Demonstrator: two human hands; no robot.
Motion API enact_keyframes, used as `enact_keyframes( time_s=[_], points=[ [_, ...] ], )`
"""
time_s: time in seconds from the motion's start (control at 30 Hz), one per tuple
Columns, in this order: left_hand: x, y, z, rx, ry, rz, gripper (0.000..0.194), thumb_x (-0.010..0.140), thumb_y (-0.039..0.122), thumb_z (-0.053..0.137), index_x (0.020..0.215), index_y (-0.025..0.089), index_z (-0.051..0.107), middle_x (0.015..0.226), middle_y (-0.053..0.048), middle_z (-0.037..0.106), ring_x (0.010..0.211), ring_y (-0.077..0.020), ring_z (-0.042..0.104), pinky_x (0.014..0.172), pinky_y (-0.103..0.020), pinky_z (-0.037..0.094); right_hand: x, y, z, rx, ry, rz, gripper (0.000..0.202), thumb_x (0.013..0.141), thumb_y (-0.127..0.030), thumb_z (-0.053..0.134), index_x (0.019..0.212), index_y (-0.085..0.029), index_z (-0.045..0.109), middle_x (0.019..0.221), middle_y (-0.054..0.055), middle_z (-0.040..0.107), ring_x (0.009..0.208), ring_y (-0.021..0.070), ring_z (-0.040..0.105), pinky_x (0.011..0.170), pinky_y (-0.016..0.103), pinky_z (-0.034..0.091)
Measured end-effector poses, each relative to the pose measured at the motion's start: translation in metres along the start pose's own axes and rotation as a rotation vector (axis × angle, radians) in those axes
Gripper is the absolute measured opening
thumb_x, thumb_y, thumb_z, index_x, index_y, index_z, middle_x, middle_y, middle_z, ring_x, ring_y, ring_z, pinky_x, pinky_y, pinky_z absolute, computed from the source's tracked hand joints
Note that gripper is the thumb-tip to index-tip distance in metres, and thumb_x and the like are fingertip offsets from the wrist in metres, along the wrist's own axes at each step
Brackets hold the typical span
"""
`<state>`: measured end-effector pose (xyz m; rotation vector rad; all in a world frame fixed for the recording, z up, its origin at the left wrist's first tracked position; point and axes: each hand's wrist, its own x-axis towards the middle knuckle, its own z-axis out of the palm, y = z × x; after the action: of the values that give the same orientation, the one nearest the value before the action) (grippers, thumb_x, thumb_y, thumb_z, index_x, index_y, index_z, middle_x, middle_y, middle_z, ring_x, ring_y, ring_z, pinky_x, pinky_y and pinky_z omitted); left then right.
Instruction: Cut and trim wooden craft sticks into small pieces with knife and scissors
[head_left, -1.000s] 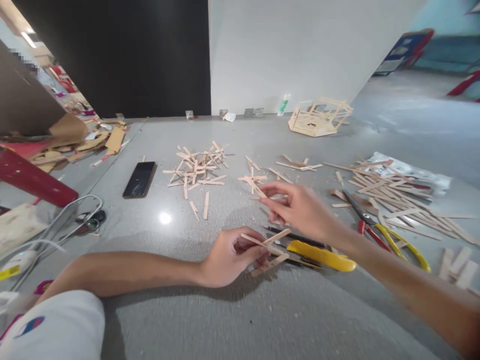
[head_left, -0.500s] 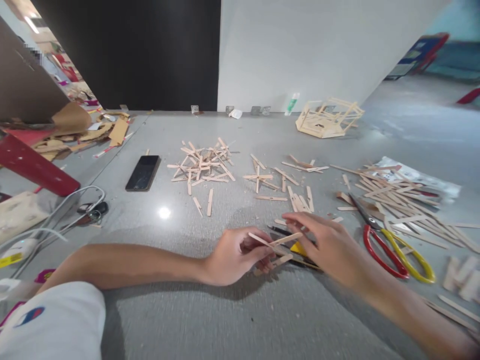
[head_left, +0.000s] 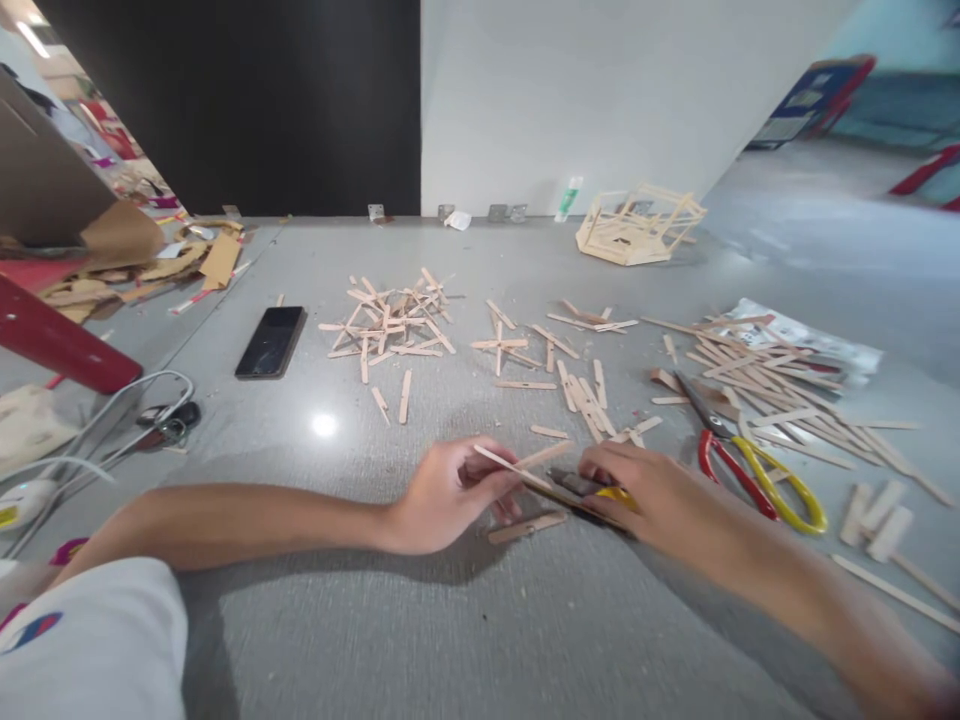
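Note:
Near the middle of the grey table, my left hand [head_left: 461, 495] pinches thin wooden sticks [head_left: 545, 455] that cross each other. Just right of it, my right hand [head_left: 626, 490] is closed round a yellow and dark tool [head_left: 574, 482], which is partly hidden by the fingers. A short wooden piece [head_left: 527, 528] lies on the table below the fingertips of my left hand. Beyond the hands are small wooden pieces [head_left: 589, 395] and a larger heap of them [head_left: 390, 320].
Scissors [head_left: 724, 430] with red and yellow handles lie right of my right hand, beside long sticks [head_left: 795, 395]. A phone [head_left: 271, 342] lies at left. A wooden frame [head_left: 637, 232] and a green-white tube [head_left: 568, 199] are at the back. Cables [head_left: 161, 400] run at the left.
My right hand has lowered and closed on the yellow and dark tool. A short piece now lies below my left hand. The whole view has shifted slightly.

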<state>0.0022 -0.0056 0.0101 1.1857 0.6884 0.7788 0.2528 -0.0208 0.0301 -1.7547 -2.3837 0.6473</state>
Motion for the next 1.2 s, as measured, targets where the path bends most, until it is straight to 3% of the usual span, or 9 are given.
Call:
enact_keyframes(
  time_s=[0.17,0.3,0.5,0.63,0.77,0.93,1.03,1.2],
  points=[
    [0.013,0.05,-0.012,0.206,0.006,0.109,0.02,0.091,0.03,0.065,0.097,0.011,0.063,0.084,-0.007,0.071,0.067,-0.0148,0.07,0.058,-0.026,0.06,-0.005,0.004,-0.007,-0.021,-0.05,0.026,0.011,0.089,-0.034,0.055,0.091,-0.024,0.061,0.091,0.006,0.069,0.081,0.0249,0.066,0.07,0.034,0.044],
    [0.033,0.074,-0.036,0.535,0.119,0.259,0.015,0.091,0.025,0.063,0.099,0.012,0.064,0.084,-0.007,0.073,0.066,-0.0143,0.069,0.059,-0.026,0.059,-0.002,0.007,-0.011,0.016,-0.021,0.021,0.014,0.089,-0.037,0.056,0.09,-0.024,0.059,0.092,0.006,0.069,0.084,0.0245,0.065,0.074,0.034,0.045],
    [0.069,0.06,-0.082,1.142,0.164,0.302,0.009,0.091,0.019,0.061,0.093,0.016,0.069,0.083,-0.004,0.075,0.075,-0.0168,0.07,0.076,-0.031,0.056,0.0,0.017,-0.019,-0.062,0.11,0.028,0.027,0.093,-0.046,0.048,0.095,-0.023,0.062,0.094,0.009,0.069,0.081,0.0249,0.064,0.076,0.037,0.045],
    [0.078,0.053,-0.097,1.308,0.17,0.23,0.012,0.093,0.019,0.058,0.093,0.015,0.07,0.081,-0.006,0.074,0.076,-0.0199,0.069,0.077,-0.034,0.054,-0.004,0.021,-0.02,-0.095,-0.015,0.057,0.023,0.087,-0.046,0.058,0.092,-0.023,0.062,0.09,0.007,0.069,0.079,0.0245,0.065,0.071,0.035,0.044],
    [0.075,0.056,-0.097,1.426,0.223,0.192,0.021,0.091,0.018,0.06,0.112,0.012,0.064,0.105,-0.013,0.073,0.098,-0.0263,0.068,0.085,-0.04,0.053,-0.006,0.019,-0.02,-0.018,-0.129,0.061,0.018,0.089,-0.041,0.057,0.088,-0.023,0.061,0.086,0.005,0.07,0.077,0.0226,0.065,0.069,0.033,0.044],
    [0.066,0.056,-0.085,1.589,0.247,0.302,0.037,0.09,0.009,0.058,0.128,0.012,0.055,0.127,-0.015,0.063,0.12,-0.0301,0.057,0.101,-0.047,0.046,-0.003,0.016,-0.02,0.043,-0.089,0.057,0.017,0.085,-0.038,0.06,0.092,-0.023,0.06,0.088,0.004,0.069,0.08,0.0228,0.064,0.068,0.032,0.044],
    [0.054,0.051,-0.069,1.555,0.122,0.375,0.03,0.096,0.014,0.053,0.126,0.011,0.057,0.128,-0.013,0.062,0.123,-0.029,0.054,0.106,-0.049,0.042,0.0,0.014,-0.021,0.001,-0.036,0.047,0.017,0.083,-0.038,0.061,0.089,-0.023,0.06,0.09,0.005,0.068,0.083,0.0237,0.064,0.071,0.033,0.045],
    [0.032,0.032,-0.038,1.359,-0.288,0.487,0.022,0.102,0.019,0.046,0.115,0.01,0.062,0.117,-0.011,0.067,0.112,-0.0223,0.06,0.104,-0.041,0.045,0.001,0.02,-0.03,-0.045,0.075,0.039,0.022,0.092,-0.041,0.05,0.09,-0.022,0.06,0.087,0.007,0.068,0.076,0.0232,0.062,0.069,0.034,0.044]
  ],
)
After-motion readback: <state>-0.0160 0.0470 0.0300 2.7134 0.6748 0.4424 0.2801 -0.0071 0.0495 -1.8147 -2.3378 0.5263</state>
